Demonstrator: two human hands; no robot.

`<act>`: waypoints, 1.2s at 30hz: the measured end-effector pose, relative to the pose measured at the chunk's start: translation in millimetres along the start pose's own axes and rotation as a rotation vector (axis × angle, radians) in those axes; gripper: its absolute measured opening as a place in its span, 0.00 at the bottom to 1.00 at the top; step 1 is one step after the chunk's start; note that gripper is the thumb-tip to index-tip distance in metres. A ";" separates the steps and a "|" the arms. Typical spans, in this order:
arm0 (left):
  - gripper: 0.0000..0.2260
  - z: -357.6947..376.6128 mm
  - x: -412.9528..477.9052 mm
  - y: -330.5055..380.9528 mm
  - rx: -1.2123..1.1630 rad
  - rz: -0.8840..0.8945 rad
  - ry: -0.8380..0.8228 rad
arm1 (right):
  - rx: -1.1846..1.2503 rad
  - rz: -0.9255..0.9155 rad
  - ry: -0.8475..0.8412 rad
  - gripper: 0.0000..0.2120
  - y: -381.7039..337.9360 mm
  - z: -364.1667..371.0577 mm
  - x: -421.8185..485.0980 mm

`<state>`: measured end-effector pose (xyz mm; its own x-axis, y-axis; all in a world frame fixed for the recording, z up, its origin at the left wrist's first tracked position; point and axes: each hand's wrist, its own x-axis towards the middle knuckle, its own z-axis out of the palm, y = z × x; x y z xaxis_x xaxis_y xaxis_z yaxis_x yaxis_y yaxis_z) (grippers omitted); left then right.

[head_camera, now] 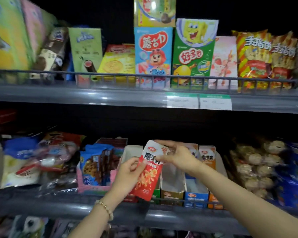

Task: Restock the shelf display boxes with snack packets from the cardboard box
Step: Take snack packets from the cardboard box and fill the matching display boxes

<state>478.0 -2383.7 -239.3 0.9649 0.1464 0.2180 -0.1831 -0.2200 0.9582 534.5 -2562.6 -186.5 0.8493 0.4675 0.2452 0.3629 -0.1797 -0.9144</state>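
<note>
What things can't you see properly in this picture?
Head view only:
- Cardboard box: nowhere in the frame.
- Price tags: print blurred, unreadable.
- Box behind the red packet: hidden by the packet and left hand.
- Bottom shelf goods: dark, cut off by the edge.

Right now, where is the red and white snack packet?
In the head view, the red and white snack packet is low centre, held by both hands, the left hand and right hand, in front of the lower shelf's display boxes.
</note>
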 end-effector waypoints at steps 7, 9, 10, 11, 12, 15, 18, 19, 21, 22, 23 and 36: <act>0.08 -68.5 8.5 -43.1 0.292 0.065 -0.121 | -0.078 -0.138 0.390 0.24 -9.0 3.1 53.7; 0.09 -73.8 11.7 -48.7 0.415 0.097 -0.234 | -0.133 -0.175 0.400 0.22 -9.5 10.7 66.0; 0.08 -75.5 13.6 -50.0 0.465 0.129 -0.261 | -0.172 -0.188 0.394 0.20 -8.0 15.4 71.0; 0.08 -75.7 15.2 -48.6 0.520 0.161 -0.272 | -0.215 -0.211 0.385 0.19 -6.0 20.3 76.1; 0.07 -76.2 17.0 -47.8 0.581 0.188 -0.278 | -0.276 -0.233 0.377 0.18 -3.2 25.0 81.6; 0.08 -75.7 19.9 -48.4 0.764 0.256 -0.315 | -0.379 -0.256 0.304 0.19 7.7 40.9 97.5; 0.08 -74.4 20.5 -48.5 0.830 0.288 -0.347 | -0.507 -0.194 0.203 0.18 20.5 51.6 115.0; 0.08 -74.0 21.0 -48.7 0.829 0.287 -0.355 | -0.591 -0.159 0.163 0.16 25.2 52.8 121.8; 0.07 -73.1 22.0 -50.5 0.822 0.276 -0.358 | -0.745 -0.093 0.108 0.12 35.2 54.6 133.3; 0.06 -73.2 23.5 -51.5 0.814 0.267 -0.356 | -0.769 -0.071 0.095 0.11 39.6 55.2 137.9; 0.06 -73.5 25.3 -52.6 0.803 0.256 -0.358 | -0.758 -0.061 0.093 0.10 43.1 55.0 141.7; 0.04 -71.2 35.5 -50.3 0.796 0.158 -0.411 | -0.638 -0.006 0.205 0.12 71.7 53.6 156.9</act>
<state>508.0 -2298.7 -266.6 0.9586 -0.2642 0.1060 -0.2821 -0.8318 0.4780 673.2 -2455.8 -230.9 0.8793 0.3075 0.3637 0.4700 -0.6837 -0.5583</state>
